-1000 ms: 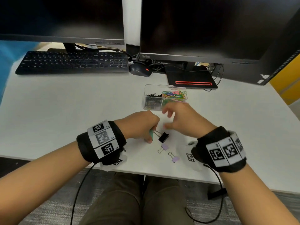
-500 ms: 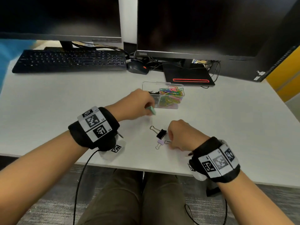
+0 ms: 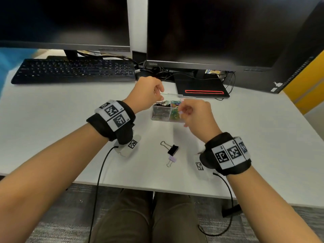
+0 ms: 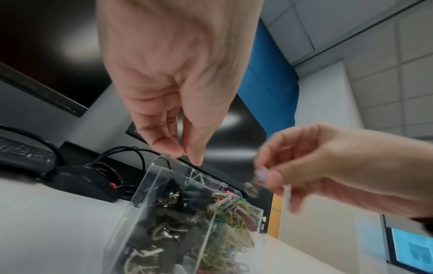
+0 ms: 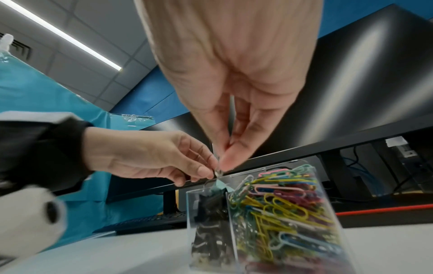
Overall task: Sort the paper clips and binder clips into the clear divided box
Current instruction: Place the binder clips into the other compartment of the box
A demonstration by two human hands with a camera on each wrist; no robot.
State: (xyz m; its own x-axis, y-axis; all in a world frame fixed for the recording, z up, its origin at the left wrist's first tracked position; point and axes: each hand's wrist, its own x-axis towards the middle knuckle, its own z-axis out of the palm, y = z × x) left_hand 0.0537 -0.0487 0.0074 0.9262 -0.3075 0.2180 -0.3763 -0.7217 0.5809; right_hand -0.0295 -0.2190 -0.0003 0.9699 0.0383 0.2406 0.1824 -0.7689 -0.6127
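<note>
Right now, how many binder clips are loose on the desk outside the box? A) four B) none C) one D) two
D: a black binder clip and a purple binder clip lie side by side on the desk, in front of the clear box; a third, pale purple one sits in the right hand, not on the desk.

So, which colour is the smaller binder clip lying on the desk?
Light purple, clearest in the head view.

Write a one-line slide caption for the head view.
Both hands hover over the clear divided box while two binder clips wait on the desk.
</note>
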